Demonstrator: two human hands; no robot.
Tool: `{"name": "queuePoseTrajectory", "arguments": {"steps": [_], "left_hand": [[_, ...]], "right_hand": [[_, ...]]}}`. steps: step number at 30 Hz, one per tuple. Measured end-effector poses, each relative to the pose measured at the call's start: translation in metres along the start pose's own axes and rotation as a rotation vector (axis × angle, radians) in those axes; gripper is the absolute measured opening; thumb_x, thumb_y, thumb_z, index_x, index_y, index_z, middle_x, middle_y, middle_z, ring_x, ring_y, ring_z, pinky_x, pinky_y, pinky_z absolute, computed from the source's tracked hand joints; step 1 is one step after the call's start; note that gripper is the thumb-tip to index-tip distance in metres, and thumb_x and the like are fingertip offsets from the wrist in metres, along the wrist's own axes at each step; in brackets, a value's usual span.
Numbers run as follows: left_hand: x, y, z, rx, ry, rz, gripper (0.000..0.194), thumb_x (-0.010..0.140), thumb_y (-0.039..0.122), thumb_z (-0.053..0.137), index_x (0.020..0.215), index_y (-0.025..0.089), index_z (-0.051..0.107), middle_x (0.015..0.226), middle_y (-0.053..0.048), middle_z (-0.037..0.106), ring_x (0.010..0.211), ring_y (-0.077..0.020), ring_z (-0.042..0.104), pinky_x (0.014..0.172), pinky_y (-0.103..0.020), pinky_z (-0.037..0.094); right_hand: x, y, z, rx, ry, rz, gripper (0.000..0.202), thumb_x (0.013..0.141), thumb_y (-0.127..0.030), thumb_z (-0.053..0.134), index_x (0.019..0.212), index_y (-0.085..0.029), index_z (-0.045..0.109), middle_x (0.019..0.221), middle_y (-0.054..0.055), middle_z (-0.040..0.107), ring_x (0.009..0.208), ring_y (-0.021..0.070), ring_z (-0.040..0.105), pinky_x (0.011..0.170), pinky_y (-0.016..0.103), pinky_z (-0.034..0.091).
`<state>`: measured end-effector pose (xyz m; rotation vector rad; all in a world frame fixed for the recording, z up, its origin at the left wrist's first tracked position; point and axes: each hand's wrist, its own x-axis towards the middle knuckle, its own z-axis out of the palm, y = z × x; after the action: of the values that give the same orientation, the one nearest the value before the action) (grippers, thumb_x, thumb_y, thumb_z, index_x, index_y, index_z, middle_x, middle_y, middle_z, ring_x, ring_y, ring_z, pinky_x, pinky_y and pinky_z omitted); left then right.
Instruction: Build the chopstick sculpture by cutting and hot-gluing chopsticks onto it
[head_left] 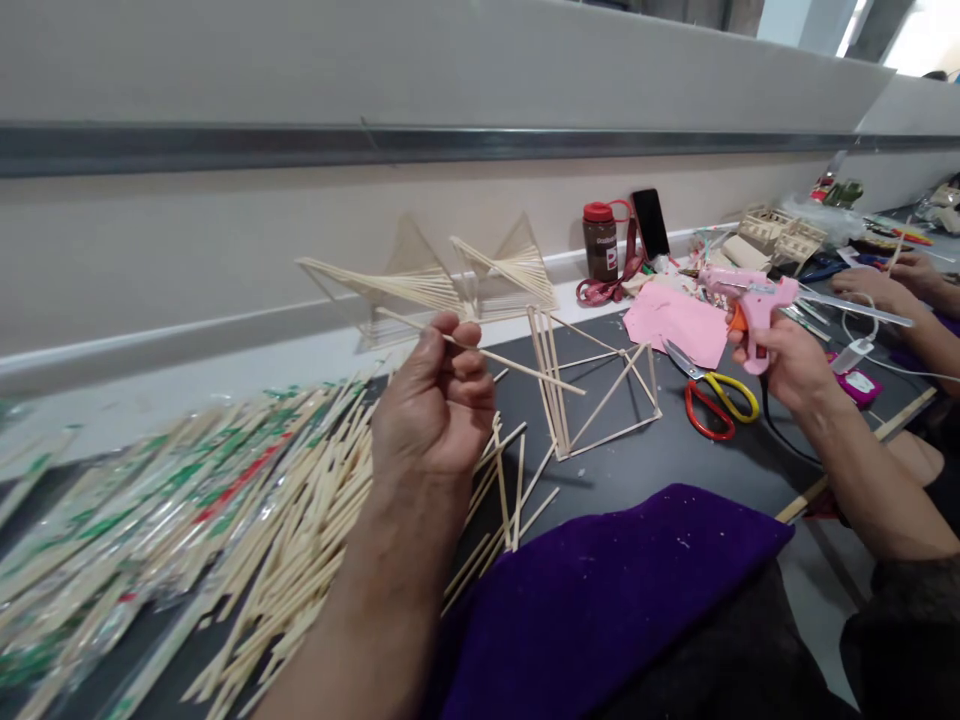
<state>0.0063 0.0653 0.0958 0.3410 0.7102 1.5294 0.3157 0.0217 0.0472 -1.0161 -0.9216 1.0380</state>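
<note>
The left hand (439,410) pinches a thin wooden stick (517,367) between thumb and fingertips — a narrow grip, palm turned up — above the dark worktop (600,490). The right hand (787,355) has its grip closed around the handle of a pink glue gun (752,300), near the red-and-yellow-handled scissors (711,390). An open stick frame (609,400) lies between the hands — loose sticks (330,520) spread beside the left forearm.

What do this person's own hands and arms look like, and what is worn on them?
The left hand and right hand are both ungloved, with no ring or watch visible. A dark, faintly mottled sleeve ends near the right elbow; no left sleeve shows.
</note>
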Motion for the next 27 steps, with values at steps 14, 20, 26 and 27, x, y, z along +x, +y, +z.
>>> {"name": "queuePoseTrajectory", "arguments": {"steps": [14, 20, 26, 27], "left_hand": [[0.007, -0.012, -0.015, 0.165, -0.100, 0.005, 0.025, 0.095, 0.020, 0.057, 0.073, 0.017, 0.068, 0.061, 0.001, 0.069, 0.040, -0.0012, 0.048, 0.033, -0.008, 0.032], [0.006, -0.011, -0.015, 0.264, -0.107, 0.103, 0.019, 0.090, 0.025, 0.064, 0.072, 0.021, 0.069, 0.064, 0.001, 0.070, 0.042, -0.0028, 0.048, 0.032, -0.010, 0.032], [-0.006, -0.016, 0.001, 0.450, -0.240, 0.244, 0.012, 0.085, 0.027, 0.070, 0.076, 0.019, 0.071, 0.070, -0.001, 0.071, 0.043, -0.0048, 0.049, 0.034, -0.016, 0.032], [-0.009, -0.017, 0.007, 0.463, -0.254, 0.260, 0.012, 0.085, 0.025, 0.070, 0.076, 0.019, 0.072, 0.072, -0.001, 0.071, 0.043, -0.0044, 0.049, 0.034, -0.016, 0.031]], "right_hand": [[0.087, 0.048, -0.045, -0.625, 0.201, 0.280, 0.024, 0.078, -0.011, 0.068, 0.057, -0.016, 0.058, 0.041, 0.000, 0.049, 0.045, 0.0102, 0.046, 0.039, 0.023, 0.032], [0.060, 0.028, -0.038, -1.012, 0.186, -0.209, 0.021, 0.073, -0.009, 0.072, 0.056, -0.019, 0.063, 0.050, 0.000, 0.045, 0.052, 0.0091, 0.039, 0.046, 0.027, 0.021], [-0.002, -0.029, 0.065, -0.706, -0.302, -0.426, 0.007, 0.079, -0.024, 0.072, 0.072, -0.021, 0.072, 0.067, 0.000, 0.062, 0.064, 0.0129, 0.054, 0.057, 0.027, 0.041], [-0.005, -0.037, 0.085, -0.703, -0.372, -0.439, 0.007, 0.078, -0.024, 0.073, 0.071, -0.021, 0.072, 0.068, 0.000, 0.063, 0.067, 0.0133, 0.055, 0.059, 0.027, 0.043]]}}
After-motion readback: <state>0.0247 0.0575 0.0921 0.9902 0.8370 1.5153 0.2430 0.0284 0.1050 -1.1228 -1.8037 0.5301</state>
